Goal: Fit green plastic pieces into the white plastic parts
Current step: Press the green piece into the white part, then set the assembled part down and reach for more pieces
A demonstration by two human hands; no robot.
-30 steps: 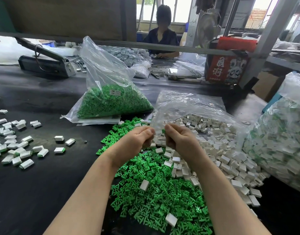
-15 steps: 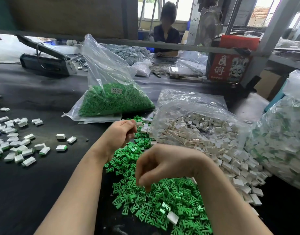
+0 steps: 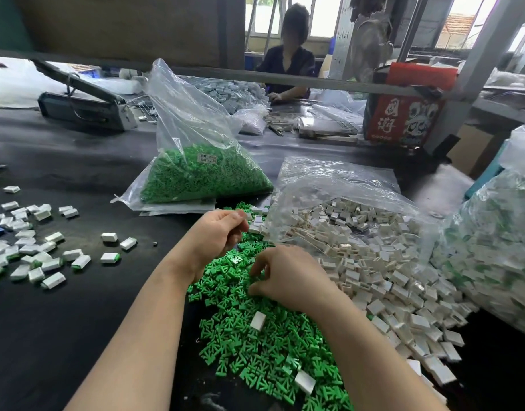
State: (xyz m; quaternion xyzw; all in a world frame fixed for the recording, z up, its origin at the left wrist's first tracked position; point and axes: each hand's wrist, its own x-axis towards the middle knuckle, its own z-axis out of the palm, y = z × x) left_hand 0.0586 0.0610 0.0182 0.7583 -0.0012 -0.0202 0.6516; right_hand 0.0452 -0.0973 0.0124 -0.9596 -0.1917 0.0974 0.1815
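Observation:
A loose heap of green plastic pieces (image 3: 264, 345) covers the black table in front of me. White plastic parts (image 3: 371, 262) spill out of a clear bag to its right. My left hand (image 3: 216, 235) hovers at the far edge of the green heap. Its fingers are curled and its fingertips pinch a white part (image 3: 253, 228). My right hand (image 3: 288, 277) is palm down on the green heap, and its thumb and fingers pinch a green piece (image 3: 255, 281) there. A few white parts (image 3: 257, 320) lie on the green heap.
A clear bag of green pieces (image 3: 196, 173) stands behind the heap. Several finished white-and-green parts (image 3: 33, 256) lie scattered at the left. A big bag of finished parts (image 3: 498, 247) sits at the right. A heat sealer (image 3: 83, 108) and a person are at the far side.
My hands were together above the heaps, then came apart. The right hand dropped onto the green heap. The left hand drew back left and now reaches the white parts.

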